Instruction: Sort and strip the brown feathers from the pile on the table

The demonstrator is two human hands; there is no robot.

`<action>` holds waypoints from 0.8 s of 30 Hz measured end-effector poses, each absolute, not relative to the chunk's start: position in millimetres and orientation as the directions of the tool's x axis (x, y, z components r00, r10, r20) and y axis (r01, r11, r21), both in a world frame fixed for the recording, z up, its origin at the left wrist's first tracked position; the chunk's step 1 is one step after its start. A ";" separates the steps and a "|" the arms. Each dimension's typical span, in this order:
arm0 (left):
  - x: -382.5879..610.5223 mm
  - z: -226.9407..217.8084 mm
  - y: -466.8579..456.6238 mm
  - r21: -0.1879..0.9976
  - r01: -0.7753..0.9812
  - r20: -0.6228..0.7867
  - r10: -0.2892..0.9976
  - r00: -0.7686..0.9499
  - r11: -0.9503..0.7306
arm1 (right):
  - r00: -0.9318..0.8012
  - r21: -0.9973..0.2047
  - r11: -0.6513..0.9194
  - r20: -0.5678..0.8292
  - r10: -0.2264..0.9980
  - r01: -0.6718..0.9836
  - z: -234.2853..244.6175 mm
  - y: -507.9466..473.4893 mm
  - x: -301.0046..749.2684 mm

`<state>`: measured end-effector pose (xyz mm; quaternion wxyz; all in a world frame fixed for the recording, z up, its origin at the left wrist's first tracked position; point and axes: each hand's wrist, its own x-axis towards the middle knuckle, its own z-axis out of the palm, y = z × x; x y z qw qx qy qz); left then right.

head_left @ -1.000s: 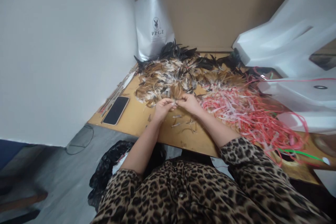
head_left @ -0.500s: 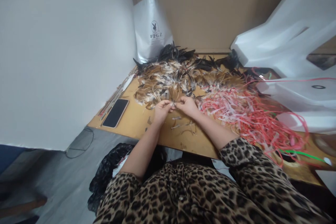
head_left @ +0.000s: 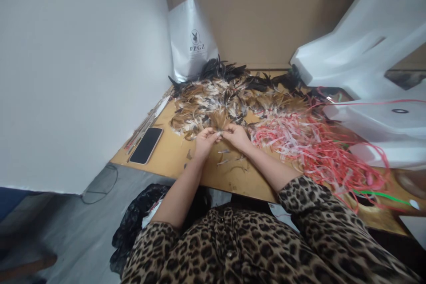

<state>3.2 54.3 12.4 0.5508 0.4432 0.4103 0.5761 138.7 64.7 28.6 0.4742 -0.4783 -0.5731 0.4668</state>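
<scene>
My left hand (head_left: 207,141) and my right hand (head_left: 235,136) meet over the near side of the table, fingertips pinched close together. Between them is a small brown feather bunch (head_left: 218,120), its tips fanning away from me and its base in the fingertips of both hands. Just beyond lies a wide heap of brown, white and black feathers (head_left: 199,102). To the right of my right hand spreads a tangle of red and pale ribbon strips (head_left: 309,142). Several loose feather scraps (head_left: 223,151) lie on the wood below my hands.
A phone (head_left: 146,145) rests at the table's left edge, beside thin sticks (head_left: 140,129). A silver-white bag (head_left: 191,40) stands at the back left. White machine-like shapes (head_left: 382,120) occupy the right side. A black plastic bag (head_left: 136,213) sits below the table's front edge.
The view has shifted very slightly. Both hands keep nearly the same place and pinch, with the feather bunch still between them.
</scene>
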 end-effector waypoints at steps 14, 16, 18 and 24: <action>4.6 13.8 53.3 0.944 -0.315 0.091 0.995 -0.029 -0.096 | -0.049 -0.993 0.109 0.107 0.993 0.051 34.7 58.7 132.2; 5.0 17.2 52.0 0.951 -0.298 0.083 0.996 -0.018 -0.085 | -0.064 -0.979 0.178 0.172 0.983 0.100 36.1 58.7 135.7; 5.2 20.1 50.8 0.961 -0.267 0.070 0.998 0.002 -0.067 | -0.093 -0.968 0.220 0.210 0.973 0.122 37.1 59.2 138.7; 4.8 17.9 52.0 0.975 -0.221 0.033 0.999 -0.006 -0.034 | -0.140 -0.979 0.200 0.193 0.971 0.037 34.2 61.4 138.4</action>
